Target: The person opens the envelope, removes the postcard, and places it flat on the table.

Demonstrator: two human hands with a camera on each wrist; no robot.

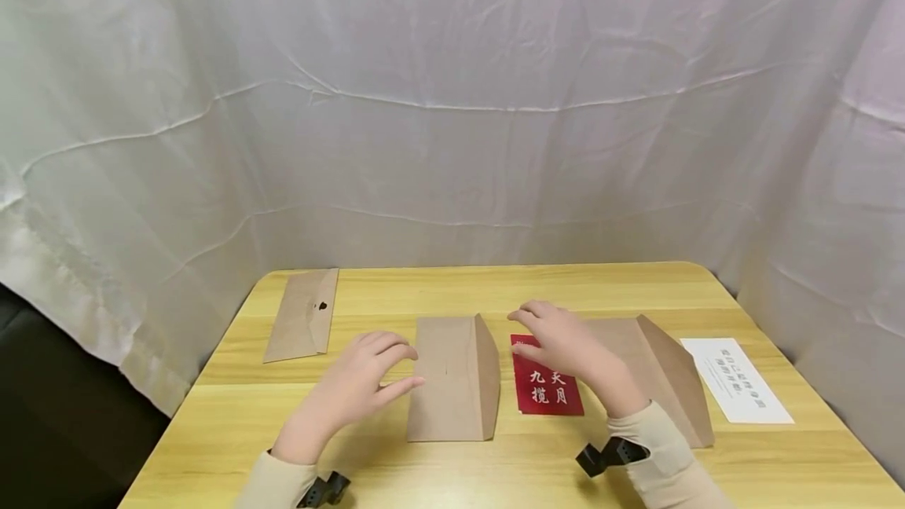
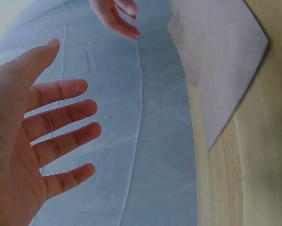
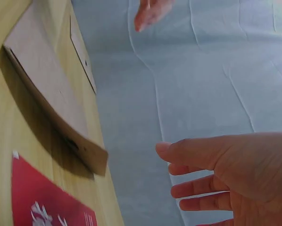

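A brown paper envelope [image 1: 447, 395] lies in the middle of the table, its flap [image 1: 489, 387] unfolded to the right. My left hand [image 1: 357, 383] hovers at its left edge, fingers spread and holding nothing; the left wrist view shows that bare palm [image 2: 25, 174]. Above a red card [image 1: 530, 399] with white writing is my right hand [image 1: 569, 344], also holding nothing, its fingers loosely extended. The hand and forearm hide part of this card. Under the right forearm lies a second brown envelope [image 1: 679, 383] with an unfolded flap, partly hidden.
A closed brown envelope [image 1: 300, 320] with a dark seal lies at the table's back left. At the right lies a white card [image 1: 735, 379] with printed text. A pale curtain [image 1: 467, 163] hangs behind the wooden table [image 1: 212, 422]. Each wrist wears a black camera mount.
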